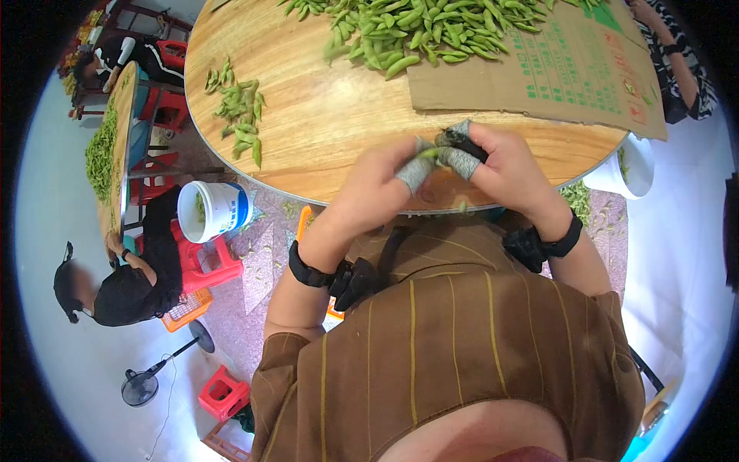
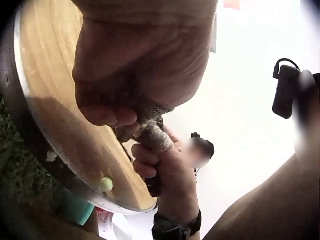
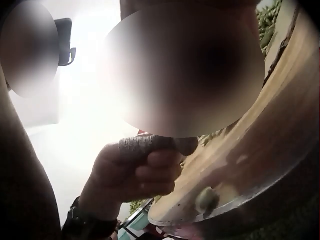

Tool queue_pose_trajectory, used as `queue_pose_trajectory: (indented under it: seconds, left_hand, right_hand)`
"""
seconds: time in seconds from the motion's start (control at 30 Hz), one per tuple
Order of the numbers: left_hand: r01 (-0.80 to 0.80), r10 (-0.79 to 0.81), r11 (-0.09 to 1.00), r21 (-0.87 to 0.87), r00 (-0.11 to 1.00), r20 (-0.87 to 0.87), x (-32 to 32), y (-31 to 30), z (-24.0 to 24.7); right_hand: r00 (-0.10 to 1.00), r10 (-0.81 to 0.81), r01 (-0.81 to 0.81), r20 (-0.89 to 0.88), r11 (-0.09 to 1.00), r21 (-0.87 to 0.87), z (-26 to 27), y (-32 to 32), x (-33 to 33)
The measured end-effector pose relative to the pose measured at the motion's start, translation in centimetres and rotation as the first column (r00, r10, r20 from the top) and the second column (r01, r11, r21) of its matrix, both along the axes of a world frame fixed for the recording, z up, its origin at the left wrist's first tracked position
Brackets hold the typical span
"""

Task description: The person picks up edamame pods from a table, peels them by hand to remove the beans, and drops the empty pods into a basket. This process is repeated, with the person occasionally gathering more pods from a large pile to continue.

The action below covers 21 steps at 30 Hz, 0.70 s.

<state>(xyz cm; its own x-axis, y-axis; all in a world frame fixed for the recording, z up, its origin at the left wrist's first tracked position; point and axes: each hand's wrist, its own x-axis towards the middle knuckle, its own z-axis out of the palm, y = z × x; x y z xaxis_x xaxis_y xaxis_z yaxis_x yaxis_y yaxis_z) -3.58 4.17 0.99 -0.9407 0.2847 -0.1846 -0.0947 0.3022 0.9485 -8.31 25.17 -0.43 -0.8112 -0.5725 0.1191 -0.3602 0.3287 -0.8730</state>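
At the near edge of the round wooden table (image 1: 308, 115), both hands meet fingertip to fingertip. My left hand (image 1: 376, 183) pinches a green soybean pod (image 1: 428, 155) between wrapped thumb and curled fingers. The right hand (image 1: 509, 165), also wrapped in grey cloth with a black patch, pinches at the pod's other side. In the left wrist view, curled fingers of the left hand (image 2: 145, 60) hide most of the pod. A blur covers the near hand in the right wrist view. One pale green bean (image 2: 106, 184) lies by the table rim below the hands.
A large heap of soybean pods (image 1: 416, 31) covers the far side, beside flattened cardboard (image 1: 523, 81). A smaller pile of pods (image 1: 240, 112) lies left. White buckets (image 1: 202, 212) stand on the floor at both sides. Other people sit at a second table (image 1: 123, 115).
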Motion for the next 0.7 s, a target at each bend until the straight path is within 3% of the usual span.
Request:
queue_pose_trajectory:
  seconds: [0.07,0.1,0.13,0.2,0.23,0.27,0.3,0.33,0.4,0.5,0.57,0.63,0.7]
  left_hand:
    - [-0.068,0.068,0.998,-0.007,0.998,-0.006,-0.6,0.1,0.6]
    - [-0.179,0.180,0.982,0.061,0.984,-0.006,-0.8,0.1,1.0]
    - [-0.286,0.288,0.950,0.128,0.958,0.001,-0.9,0.1,1.1]
    - [-0.284,0.283,0.953,0.101,0.959,0.025,-0.1,0.1,1.0]
    - [-0.313,0.294,0.936,0.164,0.947,0.128,0.4,0.7,1.0]
    - [-0.347,0.297,0.911,0.223,0.927,0.230,0.6,1.3,0.9]
    - [-0.326,0.290,0.912,0.250,0.942,0.169,0.7,1.7,0.3]
    - [-0.329,0.293,0.911,0.250,0.941,0.171,0.8,2.0,0.0]
    - [-0.332,0.312,0.891,0.311,0.943,0.112,0.7,2.4,-0.2]
    - [-0.373,0.373,0.895,0.244,0.926,0.048,0.5,2.0,-0.2]
    - [-0.332,0.318,0.903,0.274,0.943,0.096,0.5,1.5,-0.3]
    - [-0.288,0.257,0.906,0.310,0.956,0.138,0.5,1.5,-0.5]
    - [-0.246,0.192,0.913,0.326,0.963,0.190,0.9,1.7,-0.6]
  right_hand:
    - [0.993,-0.070,0.079,0.100,0.993,-0.090,0.4,-0.3,0.1]
    - [0.970,-0.128,0.165,0.207,0.971,-0.172,0.6,-0.5,0.3]
    - [0.970,-0.127,0.164,0.205,0.971,-0.174,0.7,-0.7,0.4]
    - [0.900,-0.250,0.338,0.357,0.917,-0.211,0.8,-0.9,0.8]
    - [0.899,-0.251,0.341,0.359,0.916,-0.212,0.5,-1.4,1.2]
    - [0.936,-0.254,0.317,0.242,0.907,-0.276,-0.1,-2.0,1.6]
    - [0.959,-0.257,0.283,0.119,0.899,-0.334,-0.4,-2.3,2.0]
    - [0.959,-0.255,0.281,0.121,0.900,-0.332,-0.4,-2.3,2.3]
    - [0.979,-0.195,0.189,-0.059,0.977,-0.101,-0.2,-2.1,2.7]
    - [0.982,-0.186,0.187,0.020,0.973,-0.133,0.8,-1.7,2.5]
    - [0.975,-0.216,0.221,0.046,0.961,-0.168,1.4,-1.1,2.4]
    - [0.961,-0.058,0.102,0.271,0.983,-0.151,1.6,-0.1,1.7]
    - [0.942,-0.010,0.054,0.336,0.991,-0.123,2.2,0.2,1.7]
